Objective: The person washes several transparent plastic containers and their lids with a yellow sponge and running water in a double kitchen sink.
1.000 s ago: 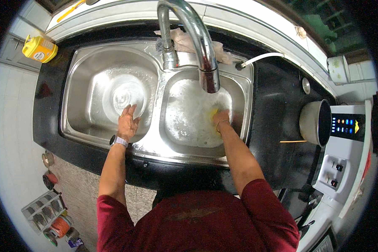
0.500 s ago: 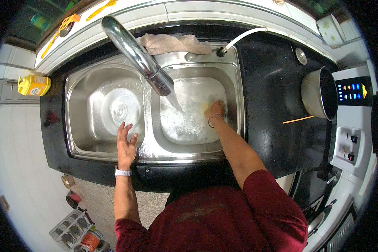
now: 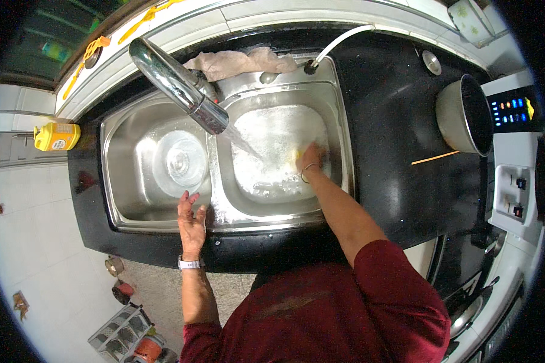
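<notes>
My right hand (image 3: 312, 156) is down in the right basin (image 3: 333, 181) of a steel double sink, at its right side. Its fingers close around what looks like a yellow sponge (image 3: 298, 156), mostly hidden by the hand. Foamy water (image 3: 266, 175) covers the basin floor. From the chrome faucet (image 3: 181, 91) a stream runs into this basin. My left hand (image 3: 191, 225), with a white watch on the wrist, hovers over the front rim of the left basin (image 3: 124, 175), fingers apart and holding nothing. A clear round dish or lid (image 3: 181, 162) lies in that basin.
A crumpled cloth (image 3: 242, 63) lies behind the faucet, with a white hose (image 3: 345, 41) beside it. On the right counter are a pot (image 3: 460, 115), a thin orange stick (image 3: 436, 157) and a small metal lid (image 3: 431, 62). A yellow jug (image 3: 57, 137) stands at left.
The view has turned slightly, shifting the whole scene. My left hand sits a little further back from the basin, toward its front rim. My right hand stays in the right basin.
</notes>
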`<action>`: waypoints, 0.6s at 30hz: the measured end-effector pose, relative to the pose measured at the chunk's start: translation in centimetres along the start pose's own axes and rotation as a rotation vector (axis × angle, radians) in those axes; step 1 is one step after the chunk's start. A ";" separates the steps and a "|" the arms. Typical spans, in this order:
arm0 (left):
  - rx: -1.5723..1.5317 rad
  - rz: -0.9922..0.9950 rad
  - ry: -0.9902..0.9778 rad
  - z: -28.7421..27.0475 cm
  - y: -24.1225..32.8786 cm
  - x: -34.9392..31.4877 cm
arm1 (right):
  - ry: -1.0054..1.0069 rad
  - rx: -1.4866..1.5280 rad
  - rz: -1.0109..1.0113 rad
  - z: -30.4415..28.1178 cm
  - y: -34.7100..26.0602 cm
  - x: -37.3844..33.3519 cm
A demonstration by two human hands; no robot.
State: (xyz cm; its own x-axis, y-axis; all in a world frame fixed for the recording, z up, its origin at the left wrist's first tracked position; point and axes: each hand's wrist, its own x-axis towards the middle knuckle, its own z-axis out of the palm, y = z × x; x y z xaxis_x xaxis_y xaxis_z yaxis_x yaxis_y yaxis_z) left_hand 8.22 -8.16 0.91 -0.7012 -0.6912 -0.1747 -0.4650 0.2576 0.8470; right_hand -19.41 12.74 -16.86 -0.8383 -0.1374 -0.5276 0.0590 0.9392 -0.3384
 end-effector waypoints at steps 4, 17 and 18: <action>-0.065 -0.055 -0.003 -0.1 0.1 -1.3 | 0.002 0.118 0.086 0.1 0.3 0.5; 0.078 -0.014 0.055 1.0 -0.9 -1.3 | -0.003 0.203 -0.044 1.9 -0.2 0.4; 0.087 -0.010 0.067 1.0 -0.9 -1.6 | -0.021 0.221 -0.018 0.5 -2.0 -1.4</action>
State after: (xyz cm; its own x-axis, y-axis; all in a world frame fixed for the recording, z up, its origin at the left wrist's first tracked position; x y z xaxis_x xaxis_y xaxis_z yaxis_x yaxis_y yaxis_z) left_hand 9.18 -6.64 -0.03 -0.6600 -0.7367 -0.1470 -0.5191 0.3058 0.7981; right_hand -18.08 10.91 -15.88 -0.8288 -0.1625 -0.5355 0.1634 0.8450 -0.5093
